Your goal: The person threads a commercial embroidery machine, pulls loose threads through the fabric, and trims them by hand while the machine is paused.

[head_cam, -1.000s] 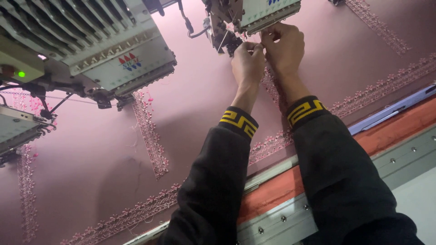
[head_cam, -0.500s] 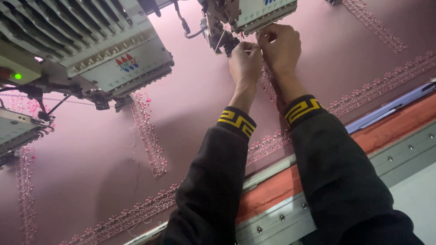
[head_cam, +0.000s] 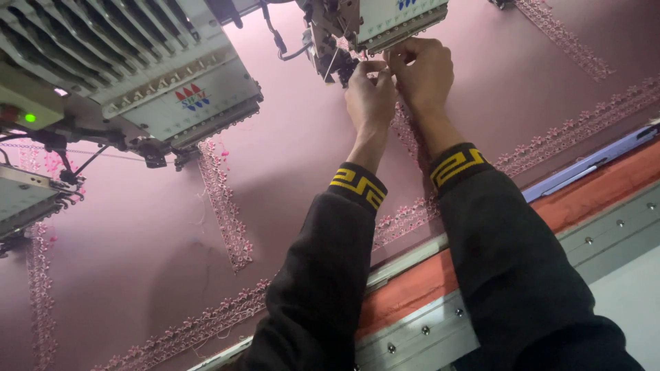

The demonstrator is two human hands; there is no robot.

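my sleeves reached over the frame rail [head_cam: 426, 330] and pink fabric [head_cam: 289, 172]. my left hand [head_cam: 370, 96] and right hand [head_cam: 423, 72] were pressed together, fingertips pinching something too fine to make out under the embroidery head [head_cam: 371, 20]. a tug could have snapped thread. versus earlier, nearly unchanged.

My left hand [head_cam: 370, 93] and right hand [head_cam: 422, 72] pinch at the needle area under the white embroidery head [head_cam: 385, 17], above pink fabric [head_cam: 295, 151] stitched with floral bands.
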